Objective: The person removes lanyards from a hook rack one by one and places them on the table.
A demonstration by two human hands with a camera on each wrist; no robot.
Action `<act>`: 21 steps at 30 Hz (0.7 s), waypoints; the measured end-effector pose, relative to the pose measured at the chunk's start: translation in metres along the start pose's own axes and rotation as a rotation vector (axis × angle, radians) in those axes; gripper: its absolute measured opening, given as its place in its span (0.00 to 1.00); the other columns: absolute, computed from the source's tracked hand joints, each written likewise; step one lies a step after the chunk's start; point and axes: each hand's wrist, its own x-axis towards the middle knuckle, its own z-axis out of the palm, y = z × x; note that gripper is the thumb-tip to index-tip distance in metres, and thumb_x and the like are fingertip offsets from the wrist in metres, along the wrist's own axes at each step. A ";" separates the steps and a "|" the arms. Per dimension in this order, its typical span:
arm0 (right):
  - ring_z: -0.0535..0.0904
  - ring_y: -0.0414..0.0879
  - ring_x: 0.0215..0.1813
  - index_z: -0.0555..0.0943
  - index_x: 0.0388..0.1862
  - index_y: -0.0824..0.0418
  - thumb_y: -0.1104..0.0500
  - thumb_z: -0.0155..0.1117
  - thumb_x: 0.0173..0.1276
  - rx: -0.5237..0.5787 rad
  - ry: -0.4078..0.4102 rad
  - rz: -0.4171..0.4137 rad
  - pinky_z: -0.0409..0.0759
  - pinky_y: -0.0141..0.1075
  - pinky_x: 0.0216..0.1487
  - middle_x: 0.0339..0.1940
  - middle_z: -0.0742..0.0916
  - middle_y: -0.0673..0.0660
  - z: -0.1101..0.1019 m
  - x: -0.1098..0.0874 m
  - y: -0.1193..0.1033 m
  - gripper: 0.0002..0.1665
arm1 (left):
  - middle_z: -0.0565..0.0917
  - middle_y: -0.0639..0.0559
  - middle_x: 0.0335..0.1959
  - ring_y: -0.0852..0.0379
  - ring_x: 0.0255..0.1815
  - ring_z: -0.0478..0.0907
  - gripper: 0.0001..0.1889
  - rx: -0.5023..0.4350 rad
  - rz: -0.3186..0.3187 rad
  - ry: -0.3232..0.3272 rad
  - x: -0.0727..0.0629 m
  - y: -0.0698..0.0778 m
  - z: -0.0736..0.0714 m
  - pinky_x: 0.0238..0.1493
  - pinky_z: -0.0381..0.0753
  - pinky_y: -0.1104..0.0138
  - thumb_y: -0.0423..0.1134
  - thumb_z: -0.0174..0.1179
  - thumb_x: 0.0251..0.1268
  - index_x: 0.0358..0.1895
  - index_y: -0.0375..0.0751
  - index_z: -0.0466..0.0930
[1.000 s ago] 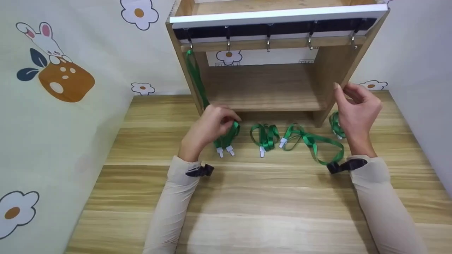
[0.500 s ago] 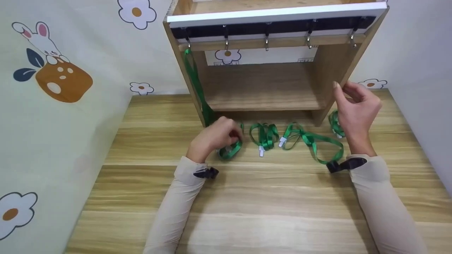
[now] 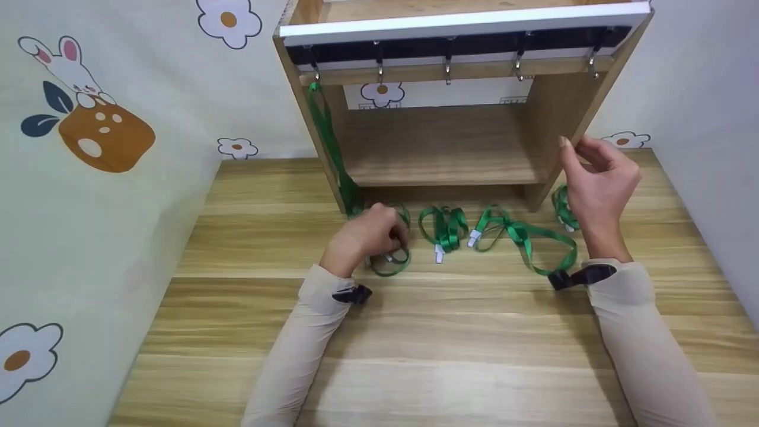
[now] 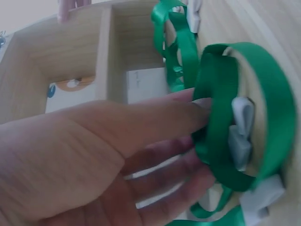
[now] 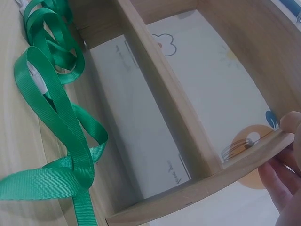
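My left hand (image 3: 370,230) is low over the table in front of the rack's left side. Its thumb and fingers pinch a looped green lanyard (image 4: 221,122) with white clips (image 4: 241,113). Another green lanyard (image 3: 327,127) hangs from the leftmost hook, its lower end passing behind that hand. On the right, my right hand (image 3: 602,181) pinches the front edge of the wooden rack's side panel (image 5: 225,183) between thumb and fingers. Beside the left hand lie a bundled lanyard (image 3: 449,228) and a more loosely spread lanyard (image 3: 542,234).
Several metal hooks (image 3: 448,71) line the dark strip under the rack's white front edge. One more coiled lanyard (image 3: 563,207) lies by the rack's right foot, partly behind the right hand. Patterned walls (image 3: 107,237) enclose the wooden table (image 3: 439,356) at left and right.
My left hand has moved slightly right and toward the front, shifting the lanyard it pinches, whose loop now spreads nearer the front. The right hand stays on the side panel.
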 end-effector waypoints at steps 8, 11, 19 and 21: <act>0.93 0.35 0.50 0.95 0.49 0.59 0.53 0.82 0.67 -0.004 -0.001 -0.001 0.90 0.26 0.53 0.47 0.96 0.54 0.000 0.001 0.004 0.15 | 0.94 0.48 0.52 0.51 0.56 0.88 0.21 -0.007 -0.014 -0.045 -0.012 0.008 -0.014 0.57 0.91 0.58 0.17 0.64 0.63 0.49 0.45 0.96; 0.93 0.36 0.50 0.94 0.50 0.59 0.53 0.82 0.67 -0.005 -0.002 0.002 0.90 0.26 0.53 0.48 0.96 0.55 0.000 0.000 0.002 0.15 | 0.93 0.44 0.55 0.48 0.58 0.89 0.23 -0.002 -0.032 -0.010 -0.022 0.011 -0.027 0.59 0.92 0.56 0.15 0.62 0.62 0.53 0.40 0.94; 0.93 0.38 0.53 0.94 0.52 0.57 0.53 0.81 0.68 -0.018 -0.011 0.024 0.90 0.28 0.55 0.51 0.96 0.55 -0.001 -0.003 -0.007 0.16 | 0.93 0.40 0.39 0.45 0.36 0.89 0.07 -0.013 -0.306 0.412 -0.070 0.012 -0.075 0.38 0.91 0.56 0.36 0.70 0.73 0.41 0.34 0.91; 0.93 0.37 0.53 0.94 0.52 0.57 0.52 0.81 0.69 -0.024 -0.010 0.023 0.90 0.28 0.56 0.51 0.96 0.55 -0.002 -0.003 -0.008 0.16 | 0.93 0.38 0.39 0.45 0.35 0.90 0.11 -0.058 -0.393 0.488 -0.079 0.011 -0.084 0.36 0.91 0.56 0.39 0.70 0.74 0.45 0.31 0.90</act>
